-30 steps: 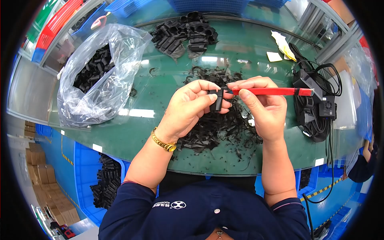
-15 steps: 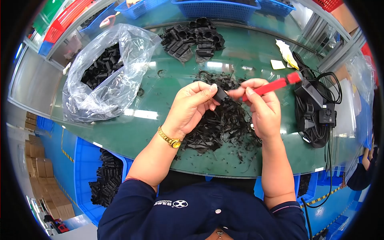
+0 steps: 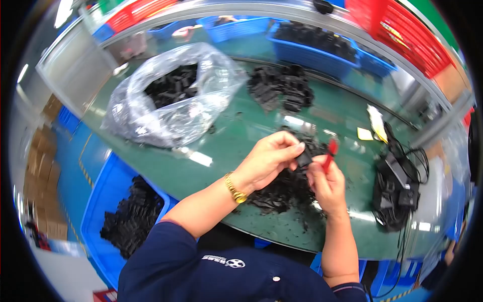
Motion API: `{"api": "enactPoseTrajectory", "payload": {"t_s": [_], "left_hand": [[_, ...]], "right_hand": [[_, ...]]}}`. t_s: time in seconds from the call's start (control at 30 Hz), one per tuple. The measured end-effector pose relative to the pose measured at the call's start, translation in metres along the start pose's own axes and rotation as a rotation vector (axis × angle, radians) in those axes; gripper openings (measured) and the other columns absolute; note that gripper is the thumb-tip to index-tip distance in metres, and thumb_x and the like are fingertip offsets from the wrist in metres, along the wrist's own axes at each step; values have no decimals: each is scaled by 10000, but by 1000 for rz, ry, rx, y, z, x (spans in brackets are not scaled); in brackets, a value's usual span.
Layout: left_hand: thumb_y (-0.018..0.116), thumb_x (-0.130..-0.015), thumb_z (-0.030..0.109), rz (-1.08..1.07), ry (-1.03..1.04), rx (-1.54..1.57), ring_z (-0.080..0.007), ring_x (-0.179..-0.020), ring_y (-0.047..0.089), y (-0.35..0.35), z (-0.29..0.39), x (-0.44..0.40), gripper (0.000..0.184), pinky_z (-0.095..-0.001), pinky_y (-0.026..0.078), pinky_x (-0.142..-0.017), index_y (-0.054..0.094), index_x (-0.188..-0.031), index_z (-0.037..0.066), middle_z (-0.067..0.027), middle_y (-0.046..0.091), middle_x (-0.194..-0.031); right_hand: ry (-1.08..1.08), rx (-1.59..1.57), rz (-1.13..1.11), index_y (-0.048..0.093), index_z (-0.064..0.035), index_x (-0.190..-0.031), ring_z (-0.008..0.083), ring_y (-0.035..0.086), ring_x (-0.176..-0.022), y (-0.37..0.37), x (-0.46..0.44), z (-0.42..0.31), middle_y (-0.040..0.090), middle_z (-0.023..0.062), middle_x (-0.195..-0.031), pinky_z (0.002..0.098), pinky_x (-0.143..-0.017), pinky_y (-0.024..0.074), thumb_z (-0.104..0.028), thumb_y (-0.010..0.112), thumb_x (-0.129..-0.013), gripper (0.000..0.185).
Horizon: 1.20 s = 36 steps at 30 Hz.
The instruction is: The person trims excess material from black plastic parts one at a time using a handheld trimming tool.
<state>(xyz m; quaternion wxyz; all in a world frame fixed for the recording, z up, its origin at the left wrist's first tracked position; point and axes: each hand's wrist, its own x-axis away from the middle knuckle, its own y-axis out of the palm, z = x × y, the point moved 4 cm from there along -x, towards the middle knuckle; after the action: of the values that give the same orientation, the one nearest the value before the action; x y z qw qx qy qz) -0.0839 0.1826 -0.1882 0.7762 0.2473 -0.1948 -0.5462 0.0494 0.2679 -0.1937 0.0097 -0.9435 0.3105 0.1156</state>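
Note:
My left hand [image 3: 269, 160] pinches a small black plastic part [image 3: 304, 159] between thumb and fingers, above the green table [image 3: 226, 166]. Close beside it, my right hand [image 3: 328, 187] is closed around a slim red-handled knife [image 3: 330, 153], whose handle points up and away. The knife's blade end is hidden by the fingers and blur. Right fingertips are at the edge of the black part; whether they touch it I cannot tell. Under both hands lies a heap of black trimmings [image 3: 279, 196], with loose scraps around it.
A clear plastic bag [image 3: 151, 126] of black parts stands at the left. More black parts [image 3: 282, 86] lie toward the back. Blue baskets [image 3: 312, 54] line the rear; a blue crate [image 3: 93, 221] sits below the left table edge. Black devices with cables [image 3: 395, 189] lie right.
The view has tilted and shifted, so the table scene sits lower and to the right. The red-handled knife has swung more upright, and my right hand has come closer to the black part.

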Motion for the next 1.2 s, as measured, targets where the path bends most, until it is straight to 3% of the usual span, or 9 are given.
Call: {"api": "enactPoseTrajectory", "payload": {"t_s": [0.17,0.3,0.43,0.53,0.63,0.67,0.9,1.03,1.2], "left_hand": [[603,-918,171,209,532,434,-271,-972,624,-77,95,-11,261,-356,525,-892,525,-1022,-56,-174,616,-1043],[547,-935,368,346,581,475,-328,-1121,551,-122,124,12,564,-407,476,-983,405,-1163,-128,-249,540,-1177],[575,-929,161,298,325,-293,-149,-863,597,-101,67,29,216,-292,498,-780,589,-1085,13,-101,627,-1023],[636,-891,192,235,232,-684,-65,-794,559,-75,27,34,223,-229,461,-717,626,-1060,47,-13,623,-969],[731,-797,218,76,412,-1445,-185,-971,531,-65,19,34,288,-312,417,-888,653,-1064,145,-35,603,-1008],[754,-768,203,1,367,-1469,-236,-1051,487,-63,18,33,245,-342,380,-938,654,-985,146,-49,603,-1009],[703,-831,68,39,157,-527,-53,-884,529,-48,22,10,119,-215,426,-811,593,-877,55,35,581,-937],[674,-845,20,-14,197,-375,-59,-889,530,-17,16,0,107,-214,433,-811,605,-926,34,21,581,-943],[681,-831,6,-41,278,-471,-78,-909,534,-5,8,-5,137,-221,435,-813,622,-954,0,-7,581,-983]], "right_hand": [[56,-142,45,586,2,-986,13,354,-483,-9,-5,-4,457,-28,-634,165,-410,264,-138,481,-982,175],[69,-161,85,596,15,-977,5,341,-478,-13,-7,-3,449,-40,-633,166,-402,261,-149,505,-973,188],[77,-219,55,603,29,-942,9,340,-488,-13,-7,-3,427,-41,-626,171,-408,272,-192,504,-979,245],[115,-246,31,617,28,-913,36,389,-532,-13,-7,-4,451,-24,-638,192,-473,335,-264,460,-1000,343],[0,-153,68,632,29,-905,67,430,-590,-12,-10,-4,486,-6,-677,217,-566,380,-325,412,-1014,430],[-53,-88,69,644,21,-916,84,454,-632,-13,-11,-4,520,6,-721,230,-633,393,-347,388,-1019,460],[-20,-270,88,629,27,-971,108,546,-609,-14,-4,-17,600,73,-798,225,-560,455,-372,383,-1014,471],[-313,-235,105,625,34,-1003,183,644,-794,-14,-6,-23,615,127,-954,280,-715,546,-7,570,-906,119],[-458,133,192,673,7,-963,194,619,-772,-14,-6,-25,639,113,-913,279,-711,519,71,669,-780,193]]}}
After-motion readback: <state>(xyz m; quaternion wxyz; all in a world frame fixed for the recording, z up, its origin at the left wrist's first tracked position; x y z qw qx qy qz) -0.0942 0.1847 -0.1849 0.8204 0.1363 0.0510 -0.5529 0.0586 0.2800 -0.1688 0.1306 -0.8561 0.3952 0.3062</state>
